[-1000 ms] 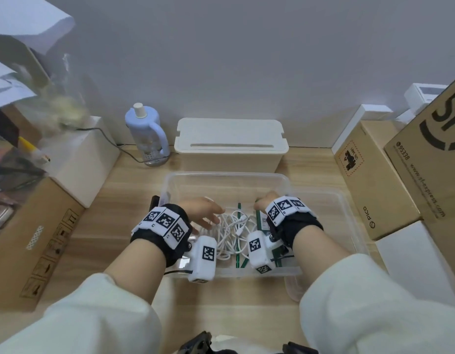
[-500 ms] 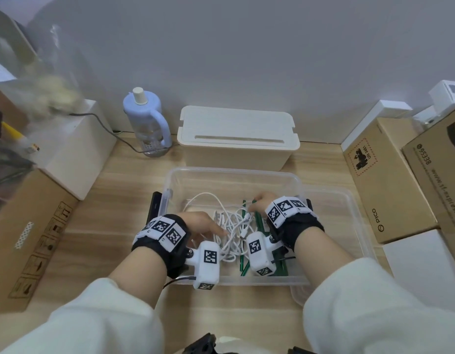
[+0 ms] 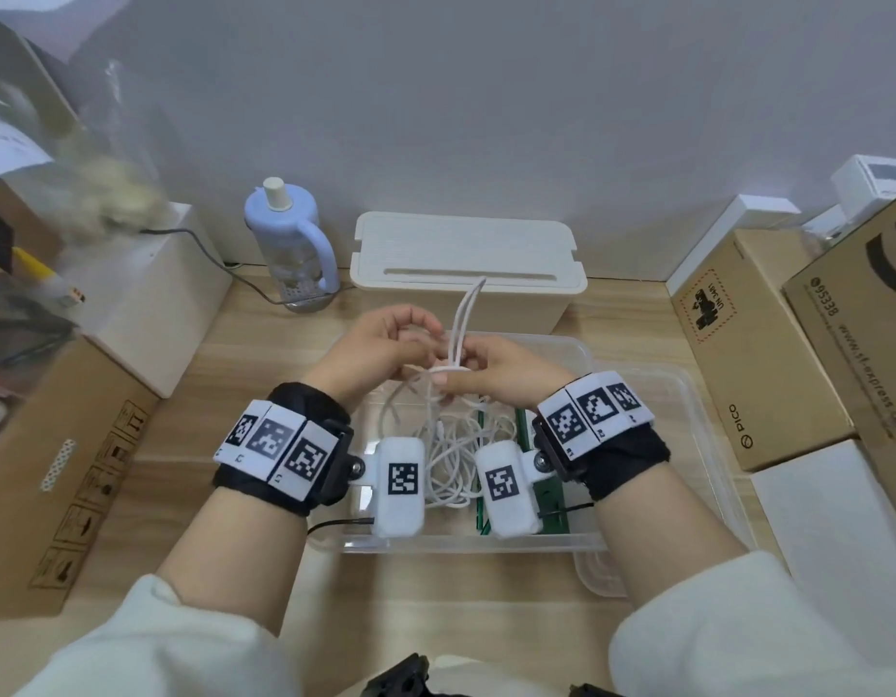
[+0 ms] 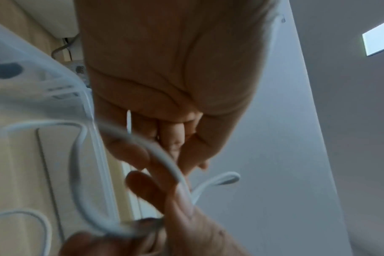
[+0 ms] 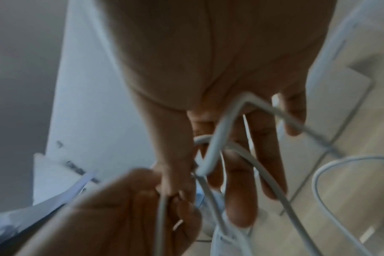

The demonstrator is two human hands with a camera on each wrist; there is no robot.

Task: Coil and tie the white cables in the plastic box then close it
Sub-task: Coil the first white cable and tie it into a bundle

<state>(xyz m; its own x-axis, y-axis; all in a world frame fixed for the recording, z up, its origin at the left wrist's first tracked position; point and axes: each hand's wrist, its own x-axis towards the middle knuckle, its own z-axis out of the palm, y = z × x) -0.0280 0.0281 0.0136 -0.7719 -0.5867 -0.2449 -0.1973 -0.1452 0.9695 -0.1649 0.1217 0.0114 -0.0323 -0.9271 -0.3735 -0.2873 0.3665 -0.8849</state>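
A clear plastic box (image 3: 461, 545) stands open on the wooden table, with a tangle of white cables (image 3: 445, 450) and green ties (image 3: 481, 425) inside. Its clear lid (image 3: 687, 445) lies at its right side. Both hands are raised above the box's far half. My left hand (image 3: 420, 339) has its fingers curled and pinches one white cable (image 4: 164, 161). My right hand (image 3: 451, 374) pinches the same cable (image 5: 213, 147) right beside it. A doubled loop of cable (image 3: 466, 314) sticks up between the hands, and the rest trails down into the box.
Behind the clear box stands a white slotted box (image 3: 466, 264), with a blue bottle (image 3: 285, 244) to its left. Cardboard boxes (image 3: 752, 354) line the right side. A cardboard box (image 3: 58, 470) and a white box (image 3: 159, 304) flank the left.
Both hands have come up out of the box and moved away from me, lifting one white cable. Its loop now stands above the hands.
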